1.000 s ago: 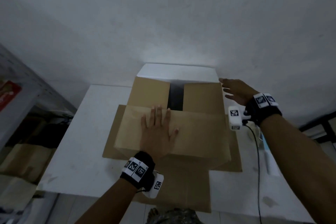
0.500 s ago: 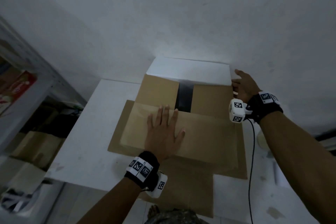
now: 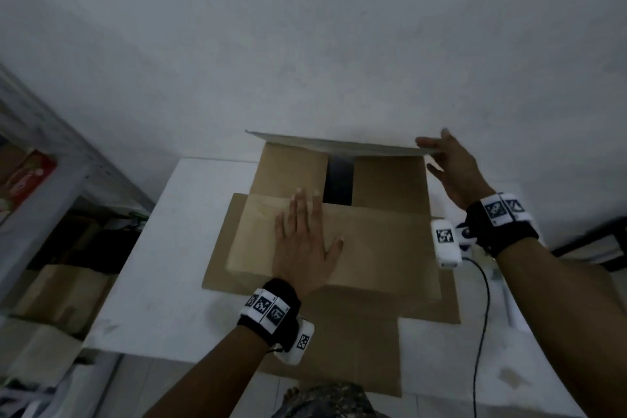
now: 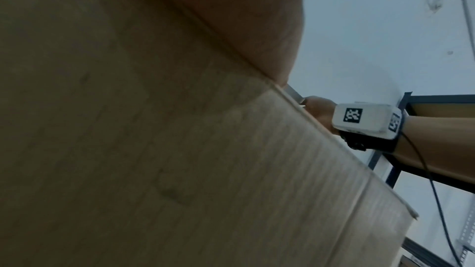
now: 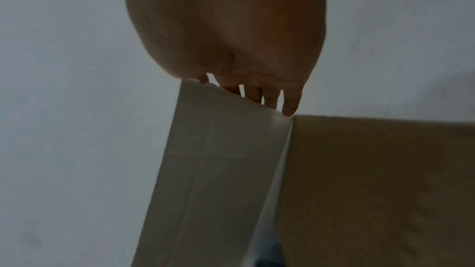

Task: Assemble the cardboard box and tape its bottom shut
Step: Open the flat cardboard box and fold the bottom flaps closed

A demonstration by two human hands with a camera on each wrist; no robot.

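Note:
The brown cardboard box [image 3: 390, 241] lies bottom up on the white table [image 3: 169, 248]. Its two side flaps are folded in, with a dark gap [image 3: 339, 180] between them. My left hand [image 3: 302, 244] lies flat, fingers spread, and presses the near flap down over them; the left wrist view shows that flap [image 4: 154, 129] under the palm. My right hand [image 3: 451, 166] is at the right end of the far flap [image 3: 339, 145], which stands nearly edge-on. In the right wrist view my straight fingers [image 5: 272, 96] lie behind this pale flap [image 5: 218, 170].
A grey shelf unit [image 3: 40, 197] with cardboard boxes [image 3: 61, 295] stands left of the table. A black cable [image 3: 481, 316] hangs from my right wrist over the table's right part. A dark metal rack [image 3: 593, 241] is at the right, and a white wall is behind.
My right hand moved from beside the box to the far flap's right end and swung the flap up toward me. The left hand stayed pressed on the near flap.

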